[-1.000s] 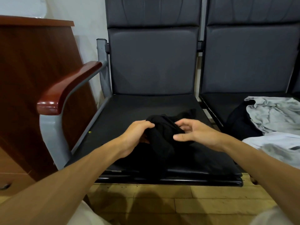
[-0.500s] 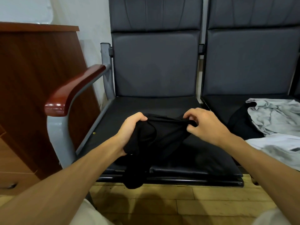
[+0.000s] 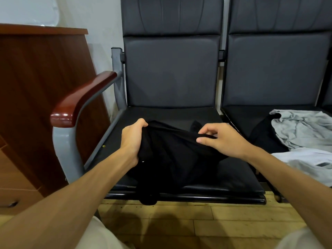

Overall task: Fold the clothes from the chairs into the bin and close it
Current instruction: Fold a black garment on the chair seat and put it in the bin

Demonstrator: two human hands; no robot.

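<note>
Garment — one — in left hand, right hand.

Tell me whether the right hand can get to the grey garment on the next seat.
Probably yes. The grey garment lies on the adjoining seat, near the right hand, with nothing between them. That hand pinches the black garment, so it would have to let go first.

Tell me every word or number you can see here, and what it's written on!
No text can be read anywhere.
Small dark patch on the pale grey cloth lying on the right-hand black padded chair: too blurred to tell if it holds letters.
Black cloth garment, held by the left hand and right hand: no print shows.
</note>
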